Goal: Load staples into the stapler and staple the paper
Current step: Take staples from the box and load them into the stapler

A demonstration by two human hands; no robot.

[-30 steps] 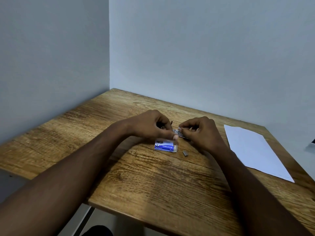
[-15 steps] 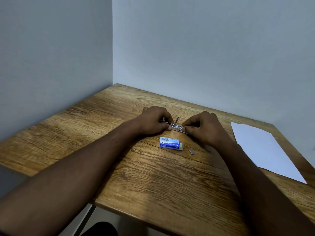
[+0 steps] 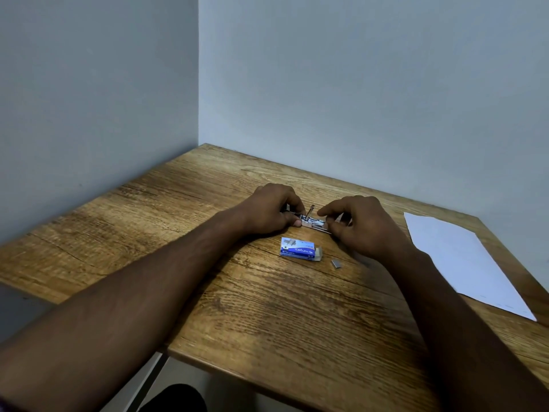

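We worked at a brown wood-grain counter (image 3: 267,307) set into a corner of pale grey walls (image 3: 356,84). Our left hand (image 3: 269,211) lay on the counter with its fingers curled round one end of the small silver metal stapler (image 3: 312,222), thumb and forefinger pinched against it, so that hand was clamped on the stapler. The stapler rested on the counter between our two hands, its channel lying open towards us and a thin metal rod standing up at a slant from its middle. Our right hand (image 3: 364,226) was at the other end of the stapler, forefinger stretched out over it and the remaining fingers bent in; whether those fingers actually gripped the stapler or a strip of staples we could not tell, as the fingertips hid the spot.

Just in front of the stapler, nearer to us, lay the small blue-and-white cardboard staple box (image 3: 299,248), flat on the counter with its right end flap open. A short grey strip of staples (image 3: 336,263) lay loose on the counter just to the right of the box, apart from it and touched by neither hand. The white sheet of paper (image 3: 457,260) lay flat near the right edge of the counter, well apart from the stapler and beyond our right forearm.
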